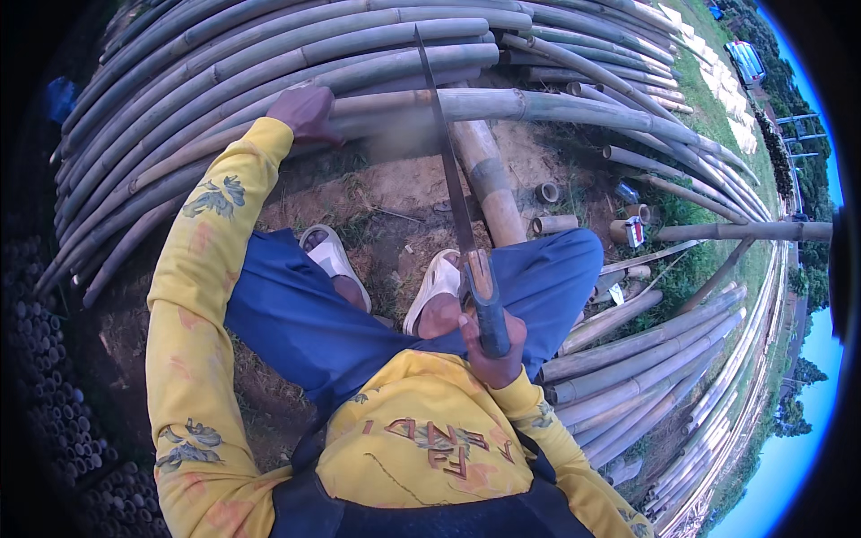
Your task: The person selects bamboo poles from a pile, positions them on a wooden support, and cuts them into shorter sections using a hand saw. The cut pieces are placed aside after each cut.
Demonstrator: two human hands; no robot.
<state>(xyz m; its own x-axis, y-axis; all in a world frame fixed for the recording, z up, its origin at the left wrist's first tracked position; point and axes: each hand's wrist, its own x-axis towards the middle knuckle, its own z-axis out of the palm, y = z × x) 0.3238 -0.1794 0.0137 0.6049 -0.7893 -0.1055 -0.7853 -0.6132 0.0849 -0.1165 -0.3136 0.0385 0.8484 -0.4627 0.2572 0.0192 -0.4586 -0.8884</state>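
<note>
Soft, even daylight falls across the scene under a clear blue sky at the lower right, with only faint shadows on the ground. The fisheye lens bends the bamboo poles toward a black rim, and the left edge sinks into darkness.

One view only, from a fisheye camera on the person's head, looking steeply down over the chest and lap to the ground. It sits close: the right hand lies just below centre, the left hand up and left at arm's reach. Beyond the left hand, bamboo poles bend with the lens. Right of the right hand, the rim catches sky.
</note>
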